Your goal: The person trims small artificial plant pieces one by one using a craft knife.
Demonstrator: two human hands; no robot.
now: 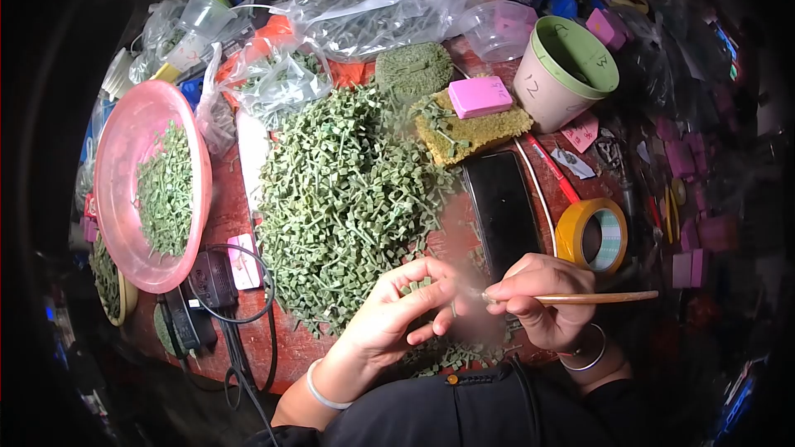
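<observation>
My left hand [406, 306] is at the lower middle, its fingers curled around a small green piece [418, 285]. Just to its right, my right hand [542, 298] pinches a thin wooden-handled tool [600, 298], whose handle points right and whose tip is between the fingertips, too small to make out. A blur lies between the two hands. Beyond my left hand spreads a large heap of small green pieces [339, 207] on the red table [290, 356].
A pink bowl [105, 190] with green pieces stands at left, near black cables [236, 339]. Behind and right are plastic bags [373, 8], a yellow sponge [480, 132], a pink block [480, 97], a cup [538, 91], a phone [503, 211] and a tape roll [571, 232].
</observation>
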